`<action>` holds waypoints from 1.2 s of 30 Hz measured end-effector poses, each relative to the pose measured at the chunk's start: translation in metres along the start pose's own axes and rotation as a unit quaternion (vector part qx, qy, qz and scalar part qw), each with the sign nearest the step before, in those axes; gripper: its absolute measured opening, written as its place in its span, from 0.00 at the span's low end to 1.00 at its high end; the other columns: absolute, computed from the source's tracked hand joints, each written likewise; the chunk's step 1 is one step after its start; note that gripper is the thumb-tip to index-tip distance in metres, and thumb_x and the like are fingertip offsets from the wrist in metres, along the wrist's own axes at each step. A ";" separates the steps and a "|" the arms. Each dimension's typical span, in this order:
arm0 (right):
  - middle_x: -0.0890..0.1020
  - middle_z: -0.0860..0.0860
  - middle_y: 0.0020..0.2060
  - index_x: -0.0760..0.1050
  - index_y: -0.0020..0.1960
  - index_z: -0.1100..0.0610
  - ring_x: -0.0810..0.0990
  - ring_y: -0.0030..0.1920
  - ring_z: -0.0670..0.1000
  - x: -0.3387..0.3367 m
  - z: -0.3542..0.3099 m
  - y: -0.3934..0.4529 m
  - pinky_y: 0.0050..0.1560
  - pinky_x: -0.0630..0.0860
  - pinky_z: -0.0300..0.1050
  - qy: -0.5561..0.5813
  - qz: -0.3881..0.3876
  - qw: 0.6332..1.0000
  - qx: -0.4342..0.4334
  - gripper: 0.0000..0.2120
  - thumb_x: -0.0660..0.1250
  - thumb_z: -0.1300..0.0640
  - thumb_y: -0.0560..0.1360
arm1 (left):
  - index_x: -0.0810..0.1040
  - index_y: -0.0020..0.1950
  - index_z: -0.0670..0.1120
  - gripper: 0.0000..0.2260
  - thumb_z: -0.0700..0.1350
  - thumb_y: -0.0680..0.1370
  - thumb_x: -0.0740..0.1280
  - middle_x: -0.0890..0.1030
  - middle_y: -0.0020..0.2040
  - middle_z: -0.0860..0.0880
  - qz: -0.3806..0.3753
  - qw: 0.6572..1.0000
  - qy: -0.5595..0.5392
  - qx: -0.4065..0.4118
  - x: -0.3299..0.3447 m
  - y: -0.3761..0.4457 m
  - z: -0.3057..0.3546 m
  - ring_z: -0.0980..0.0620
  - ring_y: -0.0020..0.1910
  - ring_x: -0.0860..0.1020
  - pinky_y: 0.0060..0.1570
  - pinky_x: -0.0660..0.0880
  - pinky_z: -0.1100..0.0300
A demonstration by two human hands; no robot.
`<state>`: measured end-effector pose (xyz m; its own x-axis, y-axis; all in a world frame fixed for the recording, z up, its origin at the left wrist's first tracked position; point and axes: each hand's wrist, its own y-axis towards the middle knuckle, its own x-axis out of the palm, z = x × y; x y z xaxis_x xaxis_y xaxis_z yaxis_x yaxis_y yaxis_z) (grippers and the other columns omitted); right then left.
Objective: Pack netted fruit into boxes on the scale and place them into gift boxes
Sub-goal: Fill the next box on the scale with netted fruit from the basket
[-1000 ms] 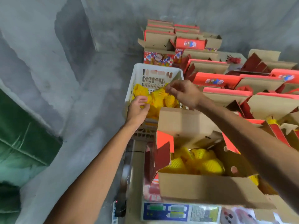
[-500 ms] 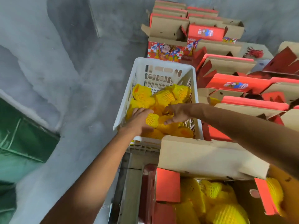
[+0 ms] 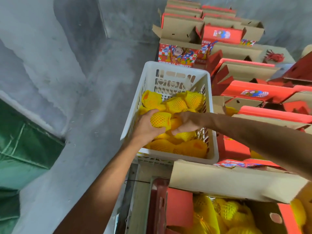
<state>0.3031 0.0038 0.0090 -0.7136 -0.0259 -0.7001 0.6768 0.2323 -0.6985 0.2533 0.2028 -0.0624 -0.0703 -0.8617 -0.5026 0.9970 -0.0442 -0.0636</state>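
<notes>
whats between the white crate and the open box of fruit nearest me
In the head view, the near box's raised cardboard flap stands between the white crate and the netted fruit in the open box.

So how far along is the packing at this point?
Partly done: the near cardboard box already holds netted fruit. In hand: the left hand grips a netted fruit in the white crate; the right hand grasps another. Left: crate fruit, open gift boxes.
</notes>
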 end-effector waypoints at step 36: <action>0.85 0.45 0.46 0.81 0.55 0.40 0.85 0.43 0.49 0.177 -0.003 -0.330 0.41 0.80 0.49 0.596 0.285 0.748 -0.064 0.24 0.60 0.25 0.73 | 0.75 0.70 0.45 0.21 0.49 0.79 0.72 0.83 0.63 0.42 -0.146 0.912 -0.372 -0.095 -0.017 -0.307 0.202 0.43 0.62 0.81 0.54 0.80 0.49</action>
<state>-0.0471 -0.0746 0.1167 -0.0220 0.9803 -0.1963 0.9641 -0.0312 -0.2636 -0.0454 0.1286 0.1401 -0.2206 -0.9347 0.2787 0.9108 -0.2997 -0.2840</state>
